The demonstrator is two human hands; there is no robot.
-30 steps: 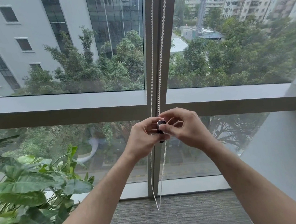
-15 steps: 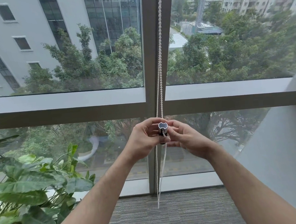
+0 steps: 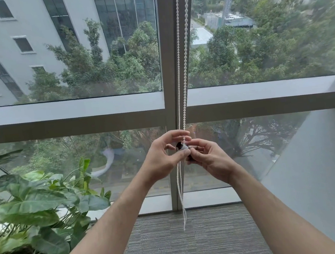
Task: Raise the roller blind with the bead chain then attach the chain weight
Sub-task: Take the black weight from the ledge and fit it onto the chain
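Head view, biggest stuff first: a floor-to-ceiling window (image 3: 65, 54) is seen with a grey mullion (image 3: 166, 65) up the middle and a wide transom (image 3: 71, 117) across it. No blind fabric shows in the glass, so the raising part is probably done already. Grey carpet (image 3: 190, 243) is laid below, a leafy plant (image 3: 33, 205) sits at the left, and a slanted grey wall (image 3: 320, 173) closes in on the right, so there isn't much room on that side. No worktop is involved; everything is done in mid-air.

The bead chain (image 3: 183, 49) hangs in two white strands down the mullion, passes between the hands, and its loop ends just above the carpet. It'll be limp and light, a bit slippery bead to bead, so it's best pinched tight right next to the weight.

The chain weight (image 3: 181, 146) is a small grey-and-dark plastic piece, held at chest height just in front of the mullion. It's rigid, light, easily fumbled, and probably wants gripping by its sides.

The left hand (image 3: 165, 157) is closed around the weight with thumb and fingertips. The right hand (image 3: 208, 157) is pinched narrow against the weight's other side, where the chain meets it.
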